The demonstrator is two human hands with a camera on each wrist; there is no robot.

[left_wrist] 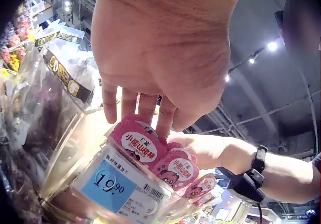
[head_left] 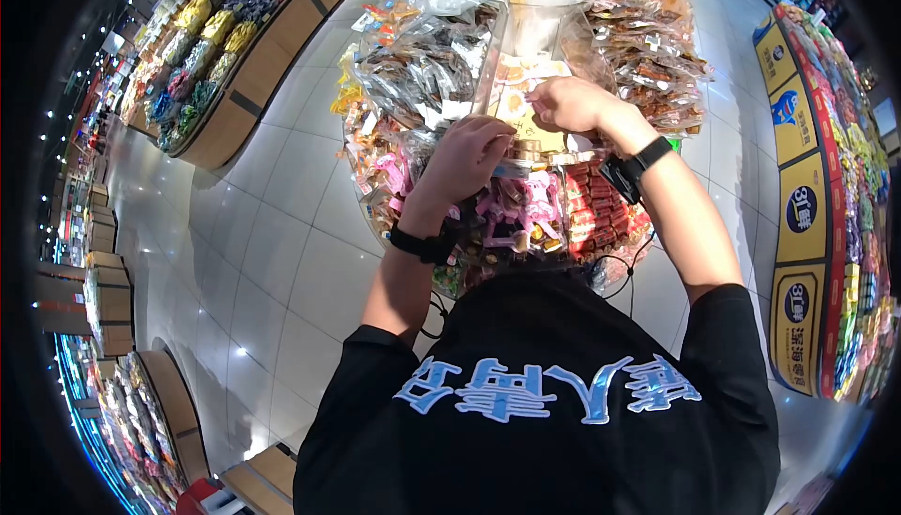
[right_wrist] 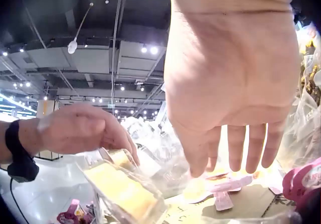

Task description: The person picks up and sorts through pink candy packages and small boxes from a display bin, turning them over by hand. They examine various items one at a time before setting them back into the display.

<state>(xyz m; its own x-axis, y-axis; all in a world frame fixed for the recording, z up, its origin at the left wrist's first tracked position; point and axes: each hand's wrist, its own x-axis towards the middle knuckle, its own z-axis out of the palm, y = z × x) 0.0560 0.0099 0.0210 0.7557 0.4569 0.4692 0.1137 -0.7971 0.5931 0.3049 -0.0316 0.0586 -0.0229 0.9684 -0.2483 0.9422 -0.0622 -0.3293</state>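
Note:
In the head view my left hand [head_left: 469, 157] reaches over the near left of the display, above pink packages [head_left: 533, 204]. The left wrist view shows the fingers of this hand [left_wrist: 160, 53] extended down behind pink bear-label packs [left_wrist: 143, 146]. Seen from the right wrist, the left hand [right_wrist: 83, 131] has its fingertips at a clear-walled bin [right_wrist: 123, 191] with pale yellow contents. My right hand [head_left: 571, 104] is over the middle compartment. Its fingers [right_wrist: 238, 146] point down, just above a small pink packet [right_wrist: 228, 186] on a cardboard-coloured surface [right_wrist: 195, 211].
A price tag [left_wrist: 115, 184] reading 19.90 fronts the pink packs. Bagged snacks [head_left: 436, 65] fill the left, more bags [head_left: 648, 55] the right, and red packets [head_left: 601, 210] the near side. Shelves with yellow panels [head_left: 798, 210] stand right; a curved counter [head_left: 258, 65] stands left.

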